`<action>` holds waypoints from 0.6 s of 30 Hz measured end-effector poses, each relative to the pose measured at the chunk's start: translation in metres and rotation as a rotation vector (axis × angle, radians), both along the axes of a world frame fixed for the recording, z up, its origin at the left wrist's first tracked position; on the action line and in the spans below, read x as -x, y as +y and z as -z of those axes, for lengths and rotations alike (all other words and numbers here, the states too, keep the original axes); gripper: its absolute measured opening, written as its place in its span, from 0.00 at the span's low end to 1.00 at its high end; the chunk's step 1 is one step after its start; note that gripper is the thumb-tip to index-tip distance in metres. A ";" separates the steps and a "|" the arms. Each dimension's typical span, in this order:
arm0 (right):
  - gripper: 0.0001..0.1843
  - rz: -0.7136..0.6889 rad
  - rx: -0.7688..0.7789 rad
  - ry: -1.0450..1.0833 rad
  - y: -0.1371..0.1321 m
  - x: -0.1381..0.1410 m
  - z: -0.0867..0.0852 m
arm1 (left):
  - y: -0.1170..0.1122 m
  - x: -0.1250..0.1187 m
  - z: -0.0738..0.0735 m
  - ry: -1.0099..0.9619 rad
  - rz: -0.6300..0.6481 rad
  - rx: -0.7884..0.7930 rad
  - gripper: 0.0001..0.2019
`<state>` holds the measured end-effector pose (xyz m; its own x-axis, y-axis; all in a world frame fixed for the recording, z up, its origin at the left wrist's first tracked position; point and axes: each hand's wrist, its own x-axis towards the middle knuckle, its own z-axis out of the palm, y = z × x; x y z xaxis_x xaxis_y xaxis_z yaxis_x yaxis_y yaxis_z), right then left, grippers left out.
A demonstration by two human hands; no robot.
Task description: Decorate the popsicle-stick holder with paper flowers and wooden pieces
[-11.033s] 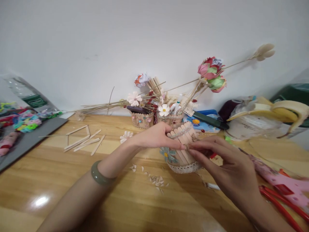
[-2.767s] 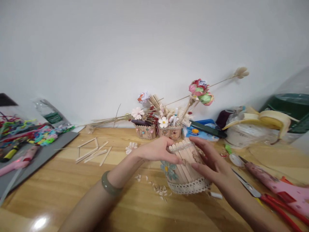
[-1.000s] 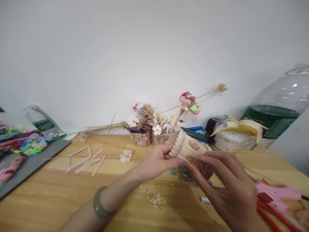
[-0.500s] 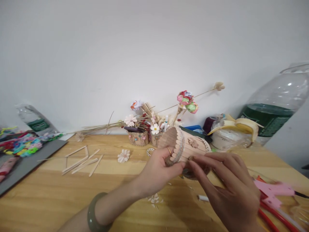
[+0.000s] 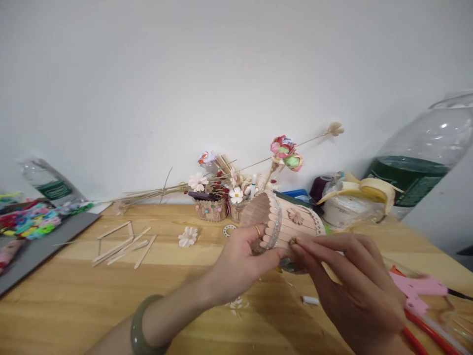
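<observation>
A pot made of wooden craft sticks (image 5: 291,222), trimmed with lace and small flower shapes, is tipped on its side above the wooden table (image 5: 92,305). My left hand (image 5: 242,259) is closed around its open rim. My right hand (image 5: 347,281) pinches at a small decoration on the pot's side with thumb and forefinger. A green bangle (image 5: 138,330) circles my left wrist.
Loose craft sticks (image 5: 121,244) and a paper flower (image 5: 187,236) lie left of my hands. Small decorated pots with paper flowers (image 5: 236,195) stand at the wall. A pink glue gun (image 5: 419,288), red-handled scissors (image 5: 430,335), a big water bottle (image 5: 424,162) and tape rolls (image 5: 354,202) are on the right; a grey tray (image 5: 33,246) on the left.
Over the last seconds the pot went from standing upright on the table to being lifted and tipped sideways. My right hand moved from cupping its side to pinching at it.
</observation>
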<state>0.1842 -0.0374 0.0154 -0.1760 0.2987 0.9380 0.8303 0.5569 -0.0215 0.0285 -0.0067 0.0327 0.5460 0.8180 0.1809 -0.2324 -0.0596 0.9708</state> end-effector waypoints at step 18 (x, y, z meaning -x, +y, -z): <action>0.13 -0.134 0.054 -0.097 0.005 -0.015 -0.008 | 0.004 0.003 -0.003 0.101 -0.027 -0.006 0.09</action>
